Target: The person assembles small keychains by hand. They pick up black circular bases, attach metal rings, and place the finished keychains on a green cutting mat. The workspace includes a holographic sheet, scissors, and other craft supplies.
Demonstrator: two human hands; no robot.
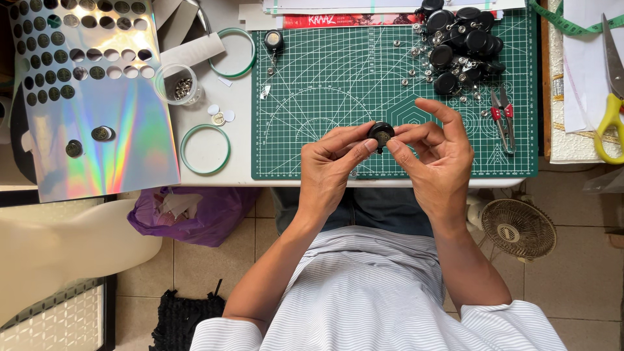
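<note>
**Small black disc held over the cutting mat**

You held a small round black disc (381,134) between both hands, just above the near edge of the green cutting mat (312,104). Your left hand (331,166) had thumb and forefinger pinched closed on the disc's left side, the other fingers curled under. Your right hand (437,153) gripped the right side with thumb and middle fingers, while the forefinger stood raised and clear. A pale, metallic-looking centre showed on the disc's face; what it was could not be made out.

At the far right of the mat lay a heap of similar black discs (463,44) mixed with small metal clips and rings. Red-handled snips (500,120) sat just right of your right hand. On the bare worktop (240,117) to the left stood a clear cup of small metal pieces (177,84), two green rings (205,149), and a shiny rainbow sheet (97,110) punched with rows of round holes. Yellow-handled scissors (611,114) lay at the far right.

Judged from the grip, you were at a fitting or pressing step on the disc's face. The next move would call for steady, even pressure from both thumbs and keeping the disc level.
</note>
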